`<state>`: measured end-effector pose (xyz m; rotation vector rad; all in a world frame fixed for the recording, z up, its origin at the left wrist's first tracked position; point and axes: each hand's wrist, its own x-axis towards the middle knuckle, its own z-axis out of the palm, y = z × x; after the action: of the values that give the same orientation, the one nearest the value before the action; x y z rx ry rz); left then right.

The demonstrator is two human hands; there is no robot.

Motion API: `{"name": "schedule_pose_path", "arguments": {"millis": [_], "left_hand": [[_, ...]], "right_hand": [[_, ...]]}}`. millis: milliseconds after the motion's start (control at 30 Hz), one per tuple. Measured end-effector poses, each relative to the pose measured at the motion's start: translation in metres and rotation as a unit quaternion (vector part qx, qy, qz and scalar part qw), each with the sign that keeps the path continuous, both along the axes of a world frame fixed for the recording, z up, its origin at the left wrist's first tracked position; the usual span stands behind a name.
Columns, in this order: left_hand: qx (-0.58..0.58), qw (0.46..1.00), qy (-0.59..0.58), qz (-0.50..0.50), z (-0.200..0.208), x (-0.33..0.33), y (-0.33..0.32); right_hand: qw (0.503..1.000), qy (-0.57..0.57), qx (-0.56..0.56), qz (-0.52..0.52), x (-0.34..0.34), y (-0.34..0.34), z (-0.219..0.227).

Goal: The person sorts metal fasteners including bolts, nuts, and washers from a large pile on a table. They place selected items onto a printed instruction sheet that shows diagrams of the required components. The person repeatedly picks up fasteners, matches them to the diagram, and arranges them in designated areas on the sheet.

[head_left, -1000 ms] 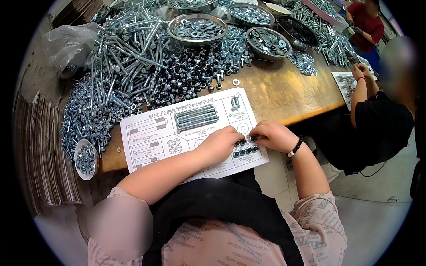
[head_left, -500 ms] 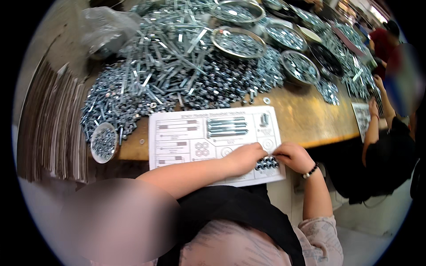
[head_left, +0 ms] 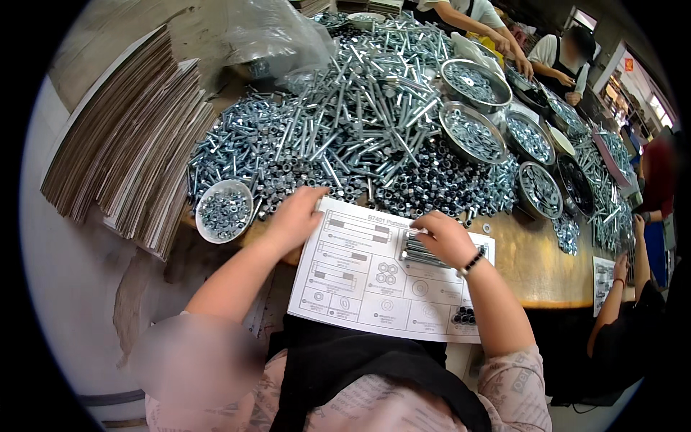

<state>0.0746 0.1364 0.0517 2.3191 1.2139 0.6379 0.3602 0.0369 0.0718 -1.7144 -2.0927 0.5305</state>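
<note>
A printed sheet with part drawings (head_left: 353, 277) lies at the table's front edge. My left hand (head_left: 294, 218) is at its upper left corner, fingers stretched toward the edge of the heap, thumb apart, with nothing visible in it. Above the long bolts (head_left: 421, 252) laid side by side on the sheet is my right hand (head_left: 450, 241), its fingers apart and pointing left. It partly covers those bolts; whether it touches them is hidden. Small dark-ended fasteners (head_left: 464, 315) stand in rows at the sheet's lower right, beside my right forearm.
A large heap of bolts (head_left: 360, 108) and black-and-silver nuts (head_left: 432, 176) spreads behind the sheet. A white bowl of nuts (head_left: 224, 210) stands left, near stacked cardboard (head_left: 137, 144). Metal bowls of washers (head_left: 471, 133) stand at right. Co-workers' hands (head_left: 620, 268) are around the table.
Both hands have left the small fasteners at the sheet's lower right. My left hand went to the upper left corner, my right up to the long bolts. The view has shifted and the sheet looks tilted.
</note>
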Motion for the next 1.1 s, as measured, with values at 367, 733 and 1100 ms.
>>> {"name": "schedule_pose_path", "arguments": {"millis": [367, 733, 1100], "left_hand": [[0.179, 0.966, 0.185, -0.033, -0.035, -0.014, 0.056], [0.067, 0.983, 0.17, 0.031, -0.038, -0.021, 0.041], [0.091, 0.987, 0.114, 0.07, -0.032, -0.022, 0.029]], "right_hand": [[0.982, -0.188, 0.002, -0.019, -0.083, 0.124, -0.04], [0.986, -0.164, -0.013, 0.022, -0.076, 0.137, -0.044], [0.982, -0.176, -0.041, 0.059, -0.08, 0.14, -0.046]]}}
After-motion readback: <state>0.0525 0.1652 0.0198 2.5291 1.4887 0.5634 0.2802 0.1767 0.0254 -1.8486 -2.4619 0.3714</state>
